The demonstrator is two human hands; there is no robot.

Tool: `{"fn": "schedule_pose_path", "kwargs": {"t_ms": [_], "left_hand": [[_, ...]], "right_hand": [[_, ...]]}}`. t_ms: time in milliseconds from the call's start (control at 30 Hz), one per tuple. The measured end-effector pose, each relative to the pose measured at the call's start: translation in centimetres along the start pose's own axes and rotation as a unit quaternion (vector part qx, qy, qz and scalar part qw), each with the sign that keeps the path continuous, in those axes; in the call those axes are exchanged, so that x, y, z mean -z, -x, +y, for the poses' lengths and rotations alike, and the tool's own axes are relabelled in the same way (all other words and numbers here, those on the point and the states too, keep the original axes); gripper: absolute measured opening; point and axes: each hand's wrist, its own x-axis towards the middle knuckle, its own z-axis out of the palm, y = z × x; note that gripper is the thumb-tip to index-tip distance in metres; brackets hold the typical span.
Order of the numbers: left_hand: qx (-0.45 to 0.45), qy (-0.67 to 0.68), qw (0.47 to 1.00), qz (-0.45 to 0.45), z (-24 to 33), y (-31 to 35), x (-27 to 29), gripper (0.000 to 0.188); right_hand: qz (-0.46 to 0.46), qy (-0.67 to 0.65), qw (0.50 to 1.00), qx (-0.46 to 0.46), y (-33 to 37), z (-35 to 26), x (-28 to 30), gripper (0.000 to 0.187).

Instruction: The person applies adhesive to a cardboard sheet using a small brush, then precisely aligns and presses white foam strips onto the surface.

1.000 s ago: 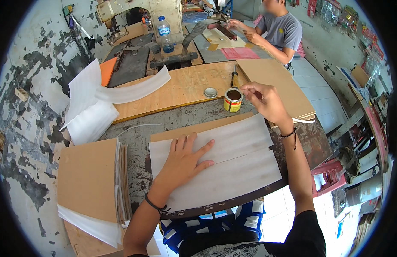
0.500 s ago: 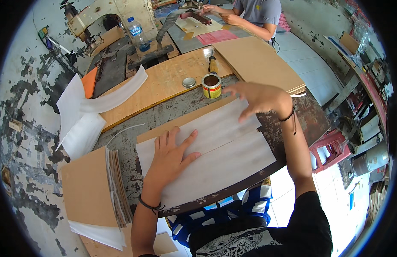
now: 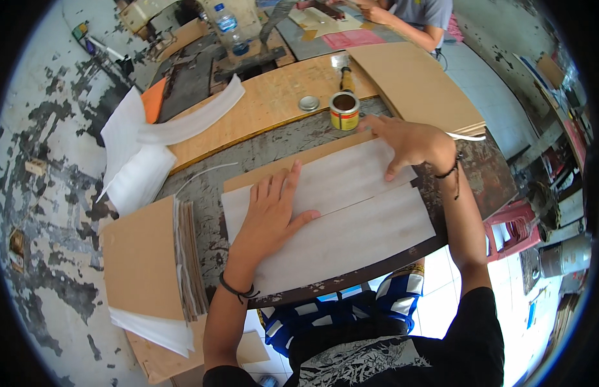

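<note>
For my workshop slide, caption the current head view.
Left hand rests on white sheets over brown board, right hand by their far-right corner, open tin beyond.

foam sheeting (image 3: pixel 357 232): white. board (image 3: pixel 325 152) beneath: tan. can (image 3: pixel 344 120), far: yellow, red. garment (image 3: pixel 399 300), near: blue, white blocks. stool (image 3: pixel 514 224), right: red.

Right hand (image 3: pixel 412 145): fingertips (image 3: pixel 377 124) blurred; contact with the white foam (image 3: pixel 351 238) cannot be determined. Brown board (image 3: pixel 335 148): mostly hidden beneath the foam. Co-worker (image 3: pixel 419 16): head cut off by upper edge. Sewing machine (image 3: pixel 251 19): top likewise cut off.
</note>
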Motion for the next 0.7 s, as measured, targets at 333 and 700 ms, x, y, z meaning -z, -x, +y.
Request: {"fn": "schedule_pose_path", "kwargs": {"t_ms": [333, 700], "left_hand": [[-0.036, -0.066, 0.997, -0.010, -0.6, 0.4, -0.1, 0.080], [-0.050, -0.051, 0.997, 0.021, -0.7, 0.4, -0.5, 0.076]], "right_hand": [[0.077, -0.034, 0.994, 0.063, 0.0, -1.0, -0.1, 0.061], [0.098, -0.126, 0.942, 0.295, -3.6, -4.8, -4.4, 0.015]]}}
